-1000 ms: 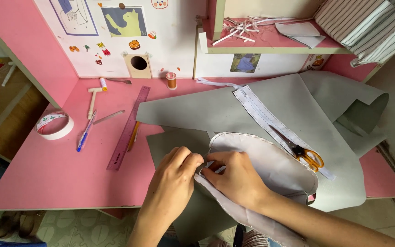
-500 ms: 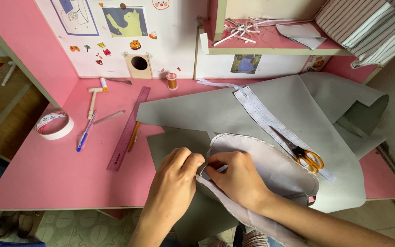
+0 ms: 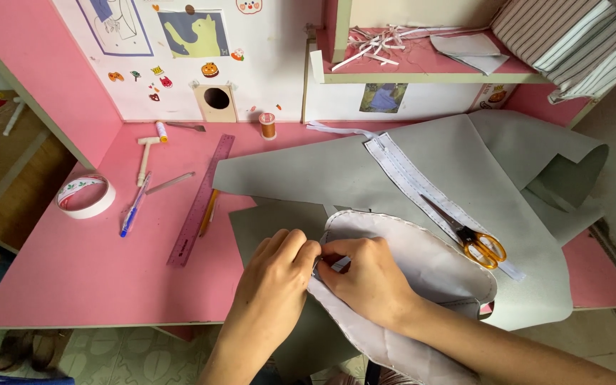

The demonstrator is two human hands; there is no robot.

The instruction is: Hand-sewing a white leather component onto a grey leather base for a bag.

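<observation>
Pale fabric piece point(image 3: 422, 274) edge pinched btwn left hand point(image 3: 274, 278), right hand point(image 3: 368, 278).

A tape roll point(image 3: 85, 196) is sitting near the pink desk's point(image 3: 73, 271) left edge, a blue pen point(image 3: 134, 208) and purple ruler point(image 3: 201, 199) lying beside it, orange-handled scissors point(image 3: 468, 234) resting toward the right edge.

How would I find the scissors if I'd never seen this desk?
Look at the pink desk, then at the big grey sheet spread over its right side. A long white strip crosses it; the scissors lie at its lower end. Their orange handles are the only bright thing on the grey.
</observation>
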